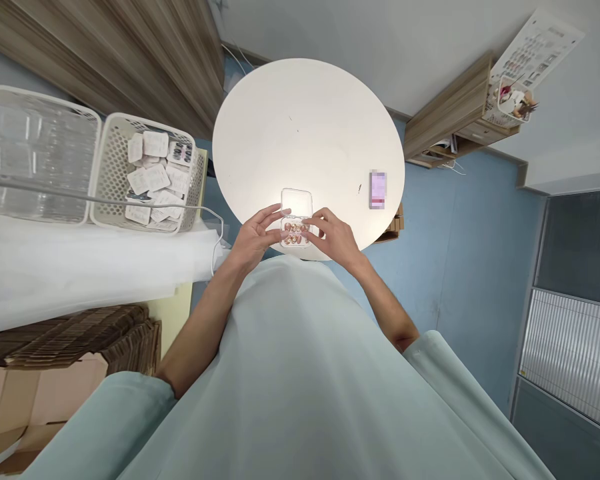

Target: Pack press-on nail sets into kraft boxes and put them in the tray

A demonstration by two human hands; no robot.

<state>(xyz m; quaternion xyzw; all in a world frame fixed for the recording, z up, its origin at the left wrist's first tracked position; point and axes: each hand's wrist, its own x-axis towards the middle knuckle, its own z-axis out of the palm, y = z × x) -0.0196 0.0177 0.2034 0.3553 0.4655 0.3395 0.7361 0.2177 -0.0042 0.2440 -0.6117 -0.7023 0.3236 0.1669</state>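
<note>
A small clear plastic box point(297, 202) lies near the front edge of the round white table point(295, 113), its lid tipped back away from me. Several shiny pinkish-gold false nails point(293, 238) sit in rows in its lower half. My left hand point(253, 241) grips the box's left side, thumb at the nails and fingers by the hinge. From the right, my right hand point(337, 239) closes thumb and forefinger over the box's right end. Its fingertips cover some nails there; whether they also pinch a nail is too small to tell.
At right on the table lies a blurred purple phone-like rectangle point(378, 190), with a small dark mark beside it. A white basket point(113, 157) of carded packs and another basket point(94, 133) of clear plastic boxes stand left. Folded cardboard point(80, 340) is stacked lower left. A cable crosses the baskets.
</note>
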